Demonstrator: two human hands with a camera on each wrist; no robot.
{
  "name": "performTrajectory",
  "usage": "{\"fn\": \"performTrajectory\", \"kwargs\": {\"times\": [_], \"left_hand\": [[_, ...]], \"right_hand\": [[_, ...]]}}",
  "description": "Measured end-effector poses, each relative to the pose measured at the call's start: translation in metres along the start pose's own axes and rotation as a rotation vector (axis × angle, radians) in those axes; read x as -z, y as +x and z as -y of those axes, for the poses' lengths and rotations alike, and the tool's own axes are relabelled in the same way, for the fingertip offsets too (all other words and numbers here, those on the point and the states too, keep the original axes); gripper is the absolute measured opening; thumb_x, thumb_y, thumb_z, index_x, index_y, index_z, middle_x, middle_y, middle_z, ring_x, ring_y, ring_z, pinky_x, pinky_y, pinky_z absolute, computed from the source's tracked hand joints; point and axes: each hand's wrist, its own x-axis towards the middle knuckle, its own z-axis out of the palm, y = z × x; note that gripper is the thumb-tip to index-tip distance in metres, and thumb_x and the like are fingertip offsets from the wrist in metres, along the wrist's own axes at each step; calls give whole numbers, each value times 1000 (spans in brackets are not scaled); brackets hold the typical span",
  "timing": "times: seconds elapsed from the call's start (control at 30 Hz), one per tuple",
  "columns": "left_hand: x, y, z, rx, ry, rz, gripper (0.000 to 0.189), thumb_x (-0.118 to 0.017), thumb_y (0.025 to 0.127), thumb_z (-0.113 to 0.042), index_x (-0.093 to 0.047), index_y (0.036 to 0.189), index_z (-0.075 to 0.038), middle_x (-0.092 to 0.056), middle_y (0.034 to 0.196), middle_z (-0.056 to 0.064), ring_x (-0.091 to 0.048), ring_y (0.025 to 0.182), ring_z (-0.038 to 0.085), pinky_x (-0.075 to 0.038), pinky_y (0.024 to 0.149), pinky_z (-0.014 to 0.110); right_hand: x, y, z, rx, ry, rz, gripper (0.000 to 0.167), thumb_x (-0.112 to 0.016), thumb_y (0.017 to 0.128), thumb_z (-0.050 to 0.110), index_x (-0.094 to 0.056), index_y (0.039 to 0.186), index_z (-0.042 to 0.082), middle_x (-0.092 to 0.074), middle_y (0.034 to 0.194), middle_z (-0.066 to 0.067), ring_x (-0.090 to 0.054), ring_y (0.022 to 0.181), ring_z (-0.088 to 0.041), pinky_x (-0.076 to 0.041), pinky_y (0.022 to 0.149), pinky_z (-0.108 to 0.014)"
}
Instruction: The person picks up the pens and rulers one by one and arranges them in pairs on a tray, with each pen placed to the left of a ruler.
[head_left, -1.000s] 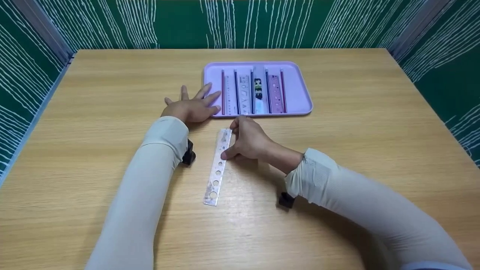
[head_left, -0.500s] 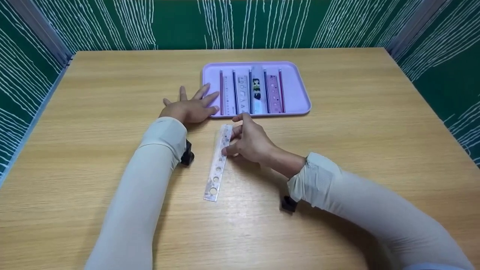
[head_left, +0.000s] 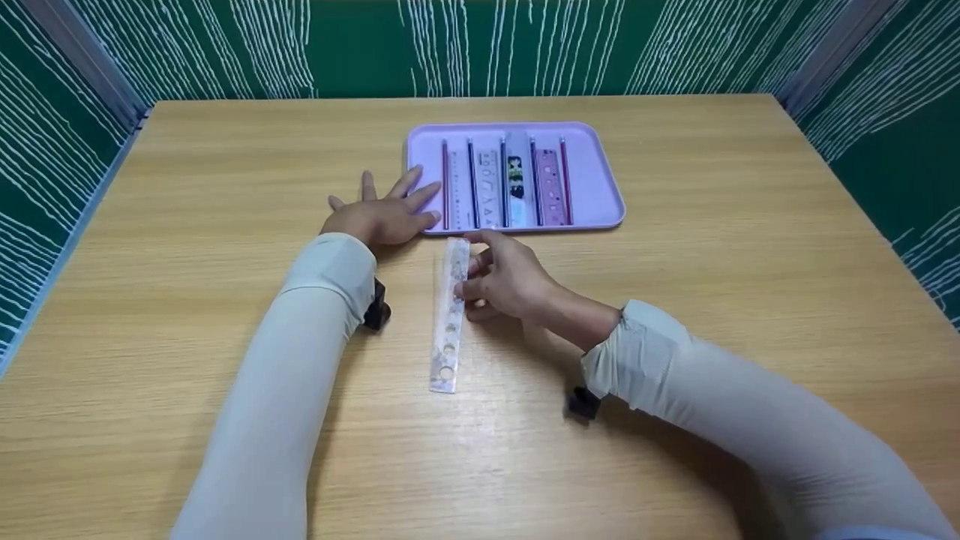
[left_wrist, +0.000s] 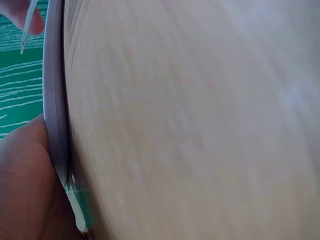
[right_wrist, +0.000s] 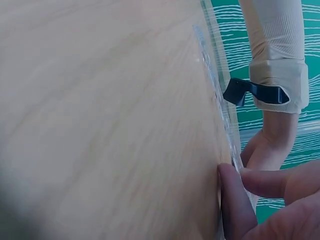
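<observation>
A clear ruler (head_left: 445,349) with a row of round holes lies lengthwise just in front of the lilac tray (head_left: 600,187). My right hand (head_left: 514,277) pinches its right edge between thumb and fingers. In the right wrist view, the thumb and a finger (right_wrist: 267,182) close on the ruler's edge (right_wrist: 215,82). My left hand (head_left: 382,217) rests with fingers spread, partly over the tray's near left corner. The left wrist view shows part of that hand (left_wrist: 25,185) and, at upper left, a fingertip beside the end of a clear strip.
In the tray, pencils alternate with rulers: a clear ruler (head_left: 456,195), a stencil ruler (head_left: 488,191), one with a dark cartoon pattern (head_left: 517,176) and a pink ruler (head_left: 551,191). A red pencil (head_left: 565,184) stands rightmost in the row. Green walls enclose the wooden table (head_left: 720,262).
My right hand has slid the clear ruler toward the tray and slightly right, turning it more nearly straight. The left hand and the tray have stayed in place.
</observation>
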Motion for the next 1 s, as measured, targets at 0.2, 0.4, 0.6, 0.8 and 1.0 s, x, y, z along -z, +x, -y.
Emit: {"fn": "performTrajectory", "kwargs": {"times": [0.2,0.4,0.6,0.8,1.0], "left_hand": [[-1,1,2,8,-1,-4,61,-23,101,-71,7,154,-61,33,162,-25,36,146,47,19,101,87],[-1,2,2,2,-3,-8,62,-23,101,-72,7,154,-61,33,161,-25,37,146,47,20,101,87],[0,1,0,-13,8,-10,62,-22,101,-72,8,154,-61,34,162,-24,37,145,48,19,99,88],[1,0,0,-16,-1,-2,62,-23,102,-71,8,155,-60,34,162,-24,38,145,47,20,98,88],[0,1,1,-10,-8,-4,62,-24,102,-71,7,155,-60,33,162,-24,38,145,47,20,99,88]], "right_hand": [[2,-2,-3,6,-9,48,86,-67,90,-13,-31,161,18,-54,118,-13,-67,80,-25,-65,68,-45],[5,-6,-3,43,-83,53,80,-63,94,-9,-30,162,16,-53,130,-10,-66,79,-24,-66,68,-43],[11,-5,-4,40,-112,30,69,-61,96,-6,-37,157,14,-55,132,-10,-69,92,-29,-65,68,-42],[14,-4,-8,-25,-21,33,50,-61,97,-6,-48,144,4,-58,117,-11,-69,81,-25,-65,69,-45],[17,-5,-12,-50,43,54,31,-59,99,-2,-53,129,1,-59,100,-8,-65,76,-19,-65,70,-40]]}}
